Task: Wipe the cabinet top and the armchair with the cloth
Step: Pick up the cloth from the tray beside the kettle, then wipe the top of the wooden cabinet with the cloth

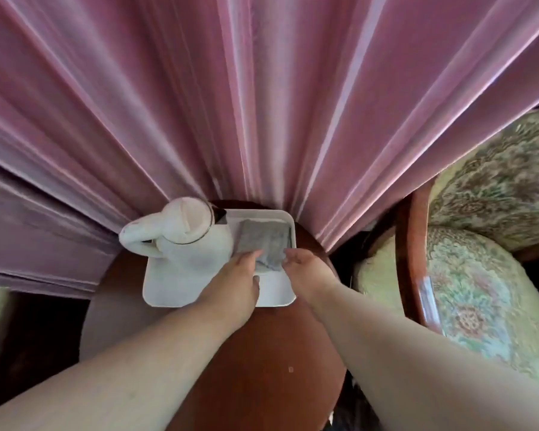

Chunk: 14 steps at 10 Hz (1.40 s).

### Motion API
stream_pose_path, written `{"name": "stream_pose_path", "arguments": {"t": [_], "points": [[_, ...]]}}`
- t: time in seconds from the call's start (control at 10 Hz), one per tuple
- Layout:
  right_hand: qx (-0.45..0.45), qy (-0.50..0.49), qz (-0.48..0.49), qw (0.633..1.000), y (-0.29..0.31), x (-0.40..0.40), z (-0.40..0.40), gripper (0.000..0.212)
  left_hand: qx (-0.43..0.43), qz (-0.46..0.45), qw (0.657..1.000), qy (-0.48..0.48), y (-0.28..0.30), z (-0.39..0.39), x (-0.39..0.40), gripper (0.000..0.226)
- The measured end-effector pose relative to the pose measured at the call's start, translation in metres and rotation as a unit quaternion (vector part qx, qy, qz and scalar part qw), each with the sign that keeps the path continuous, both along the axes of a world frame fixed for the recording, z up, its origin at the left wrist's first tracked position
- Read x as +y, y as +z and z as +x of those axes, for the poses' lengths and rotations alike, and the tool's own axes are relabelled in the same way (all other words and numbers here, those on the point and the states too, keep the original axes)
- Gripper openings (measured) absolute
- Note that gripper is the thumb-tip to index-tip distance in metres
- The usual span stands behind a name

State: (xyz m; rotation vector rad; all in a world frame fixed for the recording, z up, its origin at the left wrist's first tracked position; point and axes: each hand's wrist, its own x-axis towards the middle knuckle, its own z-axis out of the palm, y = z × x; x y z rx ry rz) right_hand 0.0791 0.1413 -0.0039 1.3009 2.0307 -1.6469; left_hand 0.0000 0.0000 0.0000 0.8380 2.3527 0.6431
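Note:
A grey folded cloth lies in a white tray on the round reddish-brown cabinet top. My left hand rests over the cloth's near left edge, fingers touching it. My right hand grips the near right edge of the cloth with curled fingers. The near end of the cloth is hidden under both hands. The armchair, with floral cream upholstery and a wooden frame, stands to the right of the cabinet.
A white electric kettle stands in the left half of the tray, close to my left hand. Pink curtains hang right behind the cabinet. Dark floor shows at the left.

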Motion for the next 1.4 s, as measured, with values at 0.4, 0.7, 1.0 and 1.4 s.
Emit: {"name": "stream_pose_path", "arguments": {"t": [0.4,0.7,1.0,1.4], "points": [[-0.059,-0.107,0.058,0.991,-0.104,-0.002,-0.077,0.054,0.097,-0.226,0.949,-0.195,-0.134,-0.03,0.04,0.068],[0.005,-0.243,-0.195,0.95,-0.066,0.009,-0.062,0.042,0.086,0.009,0.992,-0.096,-0.077,-0.025,0.021,0.078],[0.241,-0.323,-0.478,0.781,0.1,0.016,0.054,0.045,0.173,0.107,0.942,-0.266,0.079,0.012,0.028,0.068],[0.372,-0.357,-0.383,0.767,0.281,0.033,0.257,0.034,-0.383,0.178,0.904,-0.062,0.273,0.169,0.112,0.043]]}}
